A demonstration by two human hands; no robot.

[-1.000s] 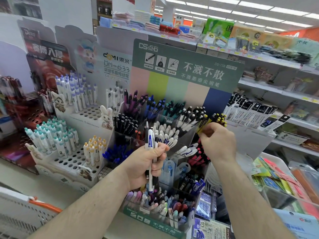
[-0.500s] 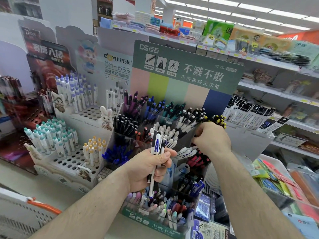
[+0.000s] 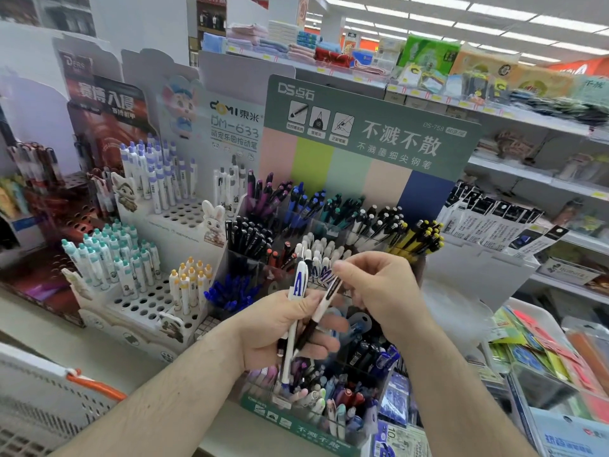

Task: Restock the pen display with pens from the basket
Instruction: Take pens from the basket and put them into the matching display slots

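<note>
Now 2 pens [image 3: 294,319] upright in left hand [image 3: 280,328] grip, right hand [image 3: 379,291] grip pinching 1 top.

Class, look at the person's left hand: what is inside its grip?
The left hand holds white pens with blue lettering; the right hand pinches one pen's top. Fingers cover the barrels' middles, so the exact count stays hidden.

We're in a stationery shop: tiered pen displays [image 3: 316,232] with printed header cards [image 3: 369,127] stand just beyond the hands [image 3: 385,291], price-tagged shelves [image 3: 534,179] of packaged goods run off right, strip lights [image 3: 494,14] overhead.
</note>
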